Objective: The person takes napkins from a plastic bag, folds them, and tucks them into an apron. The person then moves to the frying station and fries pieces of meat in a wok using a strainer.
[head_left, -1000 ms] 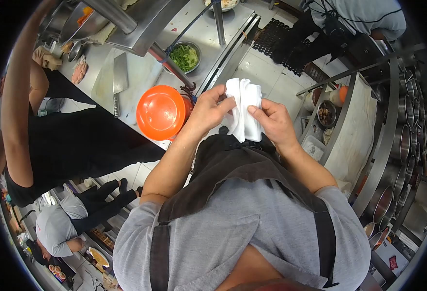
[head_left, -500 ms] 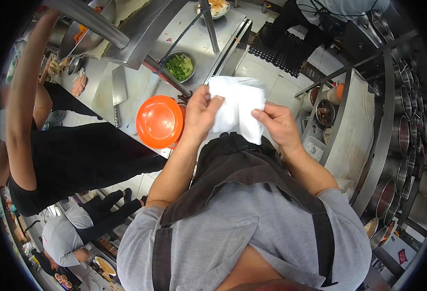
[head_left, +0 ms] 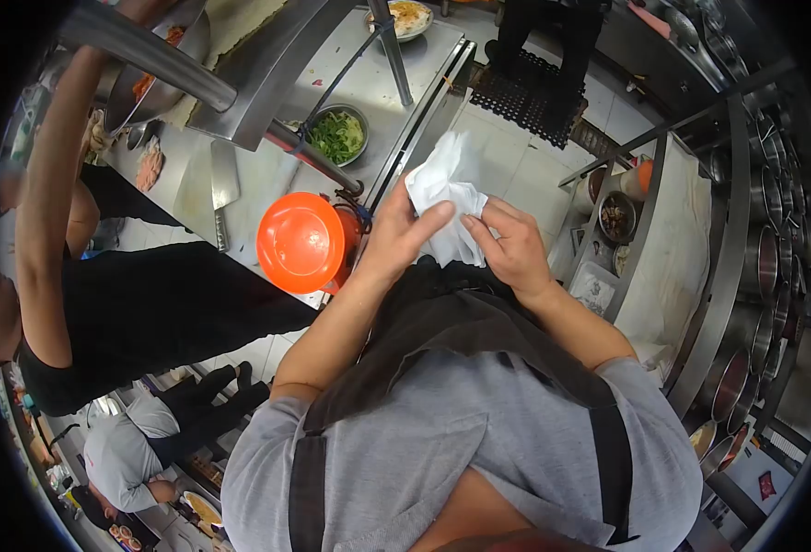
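**Both hands work a crumpled white sheet in mid-air**

The step in hand looks to be handling or rearranging a thin white sheet (head_left: 444, 175); whether it is paper towel or cloth, I cannot tell. It is bunched between the hands, off any surface, at 12 o'clock from the dark apron (head_left: 465, 322). The left hand (head_left: 389, 241) has its thumb across the lower folds, with the finger ends hidden behind. The right hand (head_left: 521, 253) grips the lower right edge narrowly between thumb and curled fingers. The two thumb tips are near each other.

Seen from the sheet, an orange plastic vessel (head_left: 297, 241) is between 8 and 9 o'clock, a steel bowl of chopped greens (head_left: 336, 138) at 10 and a cleaver (head_left: 224, 175) at 9. A bowl of dark food (head_left: 617, 216) is at 3. A person in black (head_left: 157, 294) is at 8, hands apart from this work.

In my judgement, opening or refolding the sheet would call for light pinches and finding a free edge; pulling hard could tear it if it is paper.
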`<state>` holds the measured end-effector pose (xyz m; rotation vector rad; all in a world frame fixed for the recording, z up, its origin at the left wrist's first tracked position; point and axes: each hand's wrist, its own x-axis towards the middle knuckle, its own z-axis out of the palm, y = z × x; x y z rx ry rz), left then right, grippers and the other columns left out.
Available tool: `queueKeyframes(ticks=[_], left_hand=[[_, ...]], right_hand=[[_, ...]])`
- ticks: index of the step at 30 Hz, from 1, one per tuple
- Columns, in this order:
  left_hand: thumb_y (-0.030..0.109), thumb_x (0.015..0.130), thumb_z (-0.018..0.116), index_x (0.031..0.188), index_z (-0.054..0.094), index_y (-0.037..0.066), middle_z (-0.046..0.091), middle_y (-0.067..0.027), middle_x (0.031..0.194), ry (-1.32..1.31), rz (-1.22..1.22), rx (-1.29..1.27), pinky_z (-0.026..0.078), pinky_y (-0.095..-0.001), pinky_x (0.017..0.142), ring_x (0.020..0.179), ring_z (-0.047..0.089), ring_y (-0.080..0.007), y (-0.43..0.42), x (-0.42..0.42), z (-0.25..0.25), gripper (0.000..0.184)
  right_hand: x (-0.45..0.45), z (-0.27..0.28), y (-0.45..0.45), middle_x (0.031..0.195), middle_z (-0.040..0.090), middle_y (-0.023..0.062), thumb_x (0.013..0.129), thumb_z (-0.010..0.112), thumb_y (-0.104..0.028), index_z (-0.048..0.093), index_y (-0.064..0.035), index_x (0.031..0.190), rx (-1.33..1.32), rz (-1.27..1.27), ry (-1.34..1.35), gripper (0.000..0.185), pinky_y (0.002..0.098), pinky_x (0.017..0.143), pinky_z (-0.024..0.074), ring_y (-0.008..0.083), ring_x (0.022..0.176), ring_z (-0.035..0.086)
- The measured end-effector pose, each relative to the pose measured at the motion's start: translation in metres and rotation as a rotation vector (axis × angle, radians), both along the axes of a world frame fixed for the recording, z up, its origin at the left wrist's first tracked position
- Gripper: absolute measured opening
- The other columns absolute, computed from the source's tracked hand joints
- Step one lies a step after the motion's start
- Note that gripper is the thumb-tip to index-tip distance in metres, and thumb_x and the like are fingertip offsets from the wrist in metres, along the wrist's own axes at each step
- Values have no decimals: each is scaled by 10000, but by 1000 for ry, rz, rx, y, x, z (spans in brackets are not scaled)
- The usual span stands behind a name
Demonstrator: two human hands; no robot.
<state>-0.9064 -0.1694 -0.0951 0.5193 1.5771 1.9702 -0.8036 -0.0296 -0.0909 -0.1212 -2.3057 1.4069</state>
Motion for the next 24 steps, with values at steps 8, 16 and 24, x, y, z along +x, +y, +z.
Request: queueKeyframes(ticks=[8,16,24], left_hand=[[7,850,557,1204,484,-91,601,-184,1115,-447,225,89,528,-399,850,975,634,-284,-14,-41,-13,375],[10,778,564,1231,459,-78,591,-168,1128,-544,189,148,513,-416,884,1006,617,-287,-22,-57,-17,474],[-44,841,494,1082,486,-9,553,-204,1233,268,-21,43,351,-339,1018,1206,486,-243,-68,-61,3,243]], right_hand=[[4,-21,42,906,635,32,912,531,-138,601,24,1040,-862,-503,92,218,213,713,440,82,781,570],[19,-39,94,913,646,37,862,623,-161,633,-3,996,-540,-628,-5,208,237,710,449,95,775,579],[23,-15,71,913,659,135,751,731,-206,642,-15,1003,310,32,-248,329,340,742,493,306,820,636]])
